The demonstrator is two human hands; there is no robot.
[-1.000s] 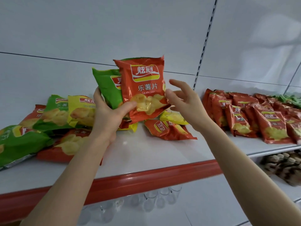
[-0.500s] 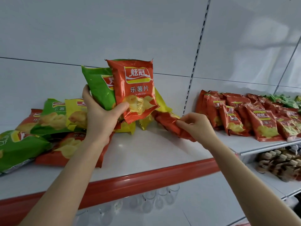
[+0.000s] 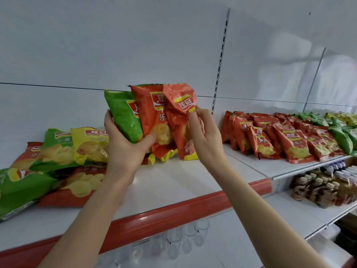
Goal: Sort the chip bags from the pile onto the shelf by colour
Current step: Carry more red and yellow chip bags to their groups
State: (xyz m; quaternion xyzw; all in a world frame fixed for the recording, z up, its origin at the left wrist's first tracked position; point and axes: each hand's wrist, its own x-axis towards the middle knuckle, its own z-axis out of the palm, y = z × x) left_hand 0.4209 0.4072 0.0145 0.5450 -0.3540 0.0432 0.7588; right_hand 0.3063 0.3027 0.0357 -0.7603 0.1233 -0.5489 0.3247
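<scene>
My left hand (image 3: 123, 144) grips a green chip bag (image 3: 123, 115) and a red chip bag (image 3: 152, 115) together, upright above the shelf (image 3: 173, 182). My right hand (image 3: 202, 132) pinches a second red chip bag (image 3: 178, 113) by its upper part and holds it against the red one in my left hand. A yellow bag (image 3: 166, 154) peeks out beneath the held bags. The mixed pile lies at the left: a yellow bag (image 3: 90, 144), green bags (image 3: 54, 149) and red bags (image 3: 81, 182).
Sorted red bags (image 3: 270, 138) stand in rows on the right shelf section, with green bags (image 3: 340, 136) and yellow bags (image 3: 345, 118) beyond them. Bottles (image 3: 320, 188) fill the lower right shelf. Clear glasses (image 3: 173, 242) sit under the red shelf edge (image 3: 154, 219).
My right hand reached down, took a red bag off the shelf and lifted it up next to the bags in my left hand. The camera view shifted left.
</scene>
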